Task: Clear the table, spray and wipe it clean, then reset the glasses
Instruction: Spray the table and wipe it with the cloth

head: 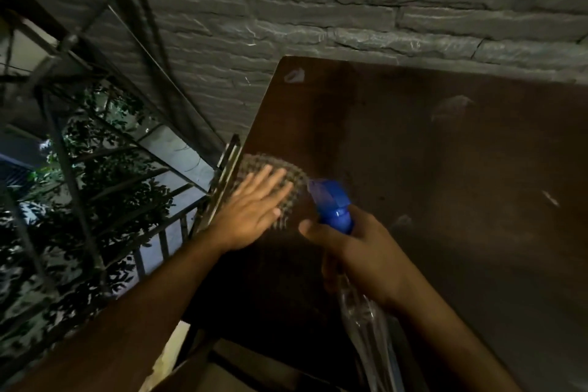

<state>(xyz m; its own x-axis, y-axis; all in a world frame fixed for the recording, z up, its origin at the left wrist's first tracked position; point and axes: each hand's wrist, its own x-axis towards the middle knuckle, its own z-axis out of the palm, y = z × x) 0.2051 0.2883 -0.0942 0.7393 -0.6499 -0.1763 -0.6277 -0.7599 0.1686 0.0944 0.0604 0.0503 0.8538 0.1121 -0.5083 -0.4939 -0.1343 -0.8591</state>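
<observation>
Wiping and spraying at the counter's left edge.

Left hand flat, fingers spread apart, pressing a checked cloth on the dark counter. Right hand clamped on the neck of a clear spray bottle, blue nozzle just beside the cloth. Dim light, some blur.

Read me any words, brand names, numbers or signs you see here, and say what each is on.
None can be read.
Spray bottle in the right hand: blue head and clear body, no label visible.
Checked cloth under the left hand: woven pattern only.
Table: pale smears, no writing.
Stone wall: no sign.
</observation>
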